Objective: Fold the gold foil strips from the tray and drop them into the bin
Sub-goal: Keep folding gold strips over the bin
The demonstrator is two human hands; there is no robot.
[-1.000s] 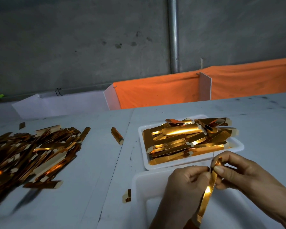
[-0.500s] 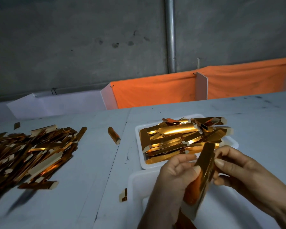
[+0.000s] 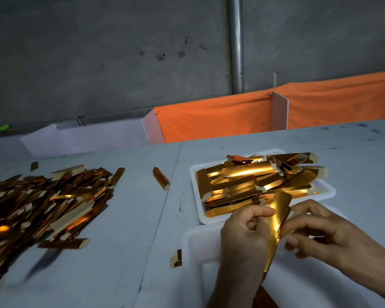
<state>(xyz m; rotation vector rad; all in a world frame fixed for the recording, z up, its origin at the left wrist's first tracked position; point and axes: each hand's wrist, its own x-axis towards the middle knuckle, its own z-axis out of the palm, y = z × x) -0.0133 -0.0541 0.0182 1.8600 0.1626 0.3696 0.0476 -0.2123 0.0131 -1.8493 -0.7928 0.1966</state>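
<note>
Tabletop [image 3: 120, 252] is what I see most of: a pale grey surface made of panels with a seam running toward me, smudged dark near the tray [image 3: 327, 193]. Behind it rises a stained grey wall [image 3: 98, 52] with a metal pipe [image 3: 236, 45]; orange cloth [image 3: 220, 116] hangs along the far edge between white dividers. I can read no labels or writing anywhere.

My left hand [image 3: 242, 236] and right hand [image 3: 316, 232] both pinch one strip [image 3: 276, 223], held upright over the white bin [image 3: 193, 243] nearest me. The tray just beyond holds a heap of strips. A large pile [image 3: 42, 203] lies well to the left, with a few loose strips between it and the tray.
</note>
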